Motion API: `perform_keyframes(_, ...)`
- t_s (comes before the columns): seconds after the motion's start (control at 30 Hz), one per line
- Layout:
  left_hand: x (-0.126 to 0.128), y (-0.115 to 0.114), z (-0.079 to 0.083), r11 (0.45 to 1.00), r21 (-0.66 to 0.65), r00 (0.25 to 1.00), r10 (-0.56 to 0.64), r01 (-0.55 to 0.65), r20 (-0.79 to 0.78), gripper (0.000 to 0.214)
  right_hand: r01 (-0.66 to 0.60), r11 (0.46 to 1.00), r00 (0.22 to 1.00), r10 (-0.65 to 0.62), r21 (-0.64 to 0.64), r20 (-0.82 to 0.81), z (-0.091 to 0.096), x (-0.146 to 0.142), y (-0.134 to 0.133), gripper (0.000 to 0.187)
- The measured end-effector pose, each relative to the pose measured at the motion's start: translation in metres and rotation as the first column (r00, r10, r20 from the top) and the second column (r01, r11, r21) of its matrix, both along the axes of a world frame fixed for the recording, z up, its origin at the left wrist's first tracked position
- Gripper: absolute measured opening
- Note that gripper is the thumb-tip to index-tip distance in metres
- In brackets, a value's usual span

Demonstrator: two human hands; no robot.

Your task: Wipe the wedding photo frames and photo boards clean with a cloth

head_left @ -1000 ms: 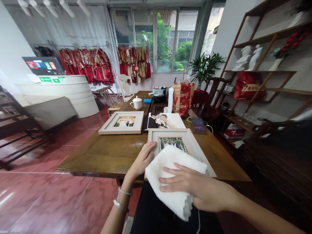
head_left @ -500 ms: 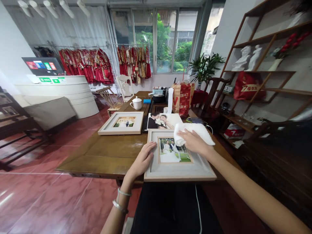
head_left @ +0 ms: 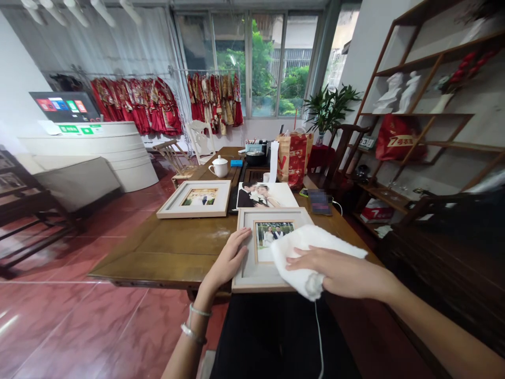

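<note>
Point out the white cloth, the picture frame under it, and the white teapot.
white cloth (head_left: 315,237): head view, its upper fold.
picture frame (head_left: 272,214): head view, its top border.
white teapot (head_left: 220,167): head view, its round body.

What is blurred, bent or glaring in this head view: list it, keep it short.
Head view: wide-lens distortion tilts the shelf unit and the window posts; daylight from the window is bright, with a sheen on the table; the phone screen and the faces on the loose print are pixelated; the right hand on the white cloth and the left hand are sharp.
</note>
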State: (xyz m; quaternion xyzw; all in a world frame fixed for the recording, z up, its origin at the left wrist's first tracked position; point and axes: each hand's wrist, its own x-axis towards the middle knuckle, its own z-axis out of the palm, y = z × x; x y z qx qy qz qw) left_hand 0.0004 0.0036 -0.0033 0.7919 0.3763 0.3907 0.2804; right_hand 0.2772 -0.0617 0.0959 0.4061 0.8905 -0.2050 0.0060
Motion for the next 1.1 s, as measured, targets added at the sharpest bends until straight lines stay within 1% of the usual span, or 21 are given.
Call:
perform_keyframes(0.1, 0.000, 0.000, 0.001, 1.000, -0.010, 1.000, -0.008, 0.008, 0.013, 0.043, 0.187, 0.979, 0.973, -0.196, 0.077, 0.124, 0.001, 0.017, 0.010, 0.075)
perform_keyframes(0.17, 0.000, -0.001, 0.001, 1.000, -0.011, 1.000, -0.010, 0.010, 0.019, 0.043, 0.255, 0.953, 0.949, -0.279, 0.163, 0.146, -0.004, 0.023, 0.027, 0.076)
perform_keyframes(0.3, 0.000, 0.000, 0.002, 1.000, -0.014, 1.000, -0.014, 0.015, 0.017, 0.043, 0.337, 0.880, 0.915, -0.390, 0.335, 0.101, -0.022, 0.022, 0.075, 0.078)
perform_keyframes(0.37, 0.000, 0.000, 0.002, 1.000, -0.012, 1.000, -0.014, 0.015, 0.018, 0.043, 0.366, 0.856, 0.905, -0.419, 0.365, 0.077, -0.031, 0.014, 0.092, 0.077)
perform_keyframes(0.43, -0.001, 0.000, 0.001, 1.000, -0.007, 1.000, -0.016, 0.017, 0.016, 0.044, 0.363, 0.856, 0.909, -0.413, 0.369, 0.062, -0.037, 0.001, 0.100, 0.077)
perform_keyframes(0.5, -0.001, 0.000, 0.001, 1.000, -0.002, 1.000, -0.021, 0.021, 0.012, 0.044, 0.322, 0.877, 0.930, -0.364, 0.355, 0.056, -0.041, -0.014, 0.095, 0.079)
perform_keyframes(0.57, -0.001, 0.000, 0.002, 1.000, 0.001, 1.000, -0.023, 0.023, 0.011, 0.043, 0.246, 0.912, 0.959, -0.279, 0.327, 0.057, -0.041, -0.027, 0.079, 0.082)
perform_keyframes(0.6, 0.000, 0.000, 0.002, 1.000, 0.000, 1.000, -0.024, 0.024, 0.010, 0.043, 0.190, 0.935, 0.975, -0.215, 0.298, 0.053, -0.040, -0.030, 0.068, 0.083)
perform_keyframes(0.67, 0.000, -0.001, 0.003, 1.000, -0.002, 1.000, -0.024, 0.024, 0.006, 0.043, 0.057, 0.977, 0.998, -0.062, 0.206, 0.018, -0.035, -0.032, 0.044, 0.084)
perform_keyframes(0.7, 0.000, -0.001, 0.003, 1.000, -0.002, 1.000, -0.024, 0.024, 0.004, 0.043, -0.002, 0.988, 1.000, 0.003, 0.154, -0.011, -0.031, -0.030, 0.032, 0.085)
perform_keyframes(0.73, 0.000, -0.001, 0.003, 1.000, -0.002, 1.000, -0.023, 0.023, 0.002, 0.043, -0.041, 0.994, 0.998, 0.046, 0.104, -0.039, -0.026, -0.026, 0.021, 0.086)
perform_keyframes(0.77, 0.000, -0.001, 0.003, 1.000, -0.001, 1.000, -0.020, 0.020, 0.002, 0.042, -0.054, 0.996, 0.997, 0.058, 0.064, -0.058, -0.021, -0.021, 0.011, 0.087)
perform_keyframes(0.8, 0.000, -0.001, 0.003, 1.000, -0.001, 1.000, -0.017, 0.017, 0.004, 0.042, -0.038, 0.999, 0.997, 0.040, 0.038, -0.061, -0.015, -0.016, 0.002, 0.086)
perform_keyframes(0.87, 0.000, -0.001, 0.003, 1.000, -0.006, 1.000, -0.007, 0.008, 0.009, 0.042, 0.041, 0.999, 0.999, -0.041, 0.016, -0.007, -0.004, -0.005, -0.007, 0.083)
perform_keyframes(0.93, 0.000, -0.001, 0.002, 1.000, -0.010, 1.000, -0.006, 0.006, 0.015, 0.042, 0.138, 0.990, 0.985, -0.141, 0.039, 0.095, 0.003, 0.006, -0.006, 0.078)
perform_keyframes(1.0, 0.000, -0.001, 0.003, 1.000, -0.007, 1.000, -0.013, 0.014, 0.018, 0.043, 0.212, 0.972, 0.958, -0.227, 0.100, 0.176, 0.005, 0.014, 0.007, 0.076)
perform_keyframes(1.1, -0.001, -0.001, 0.003, 1.000, -0.008, 1.000, -0.022, 0.022, 0.014, 0.043, 0.283, 0.927, 0.924, -0.332, 0.246, 0.188, -0.006, 0.021, 0.037, 0.077)
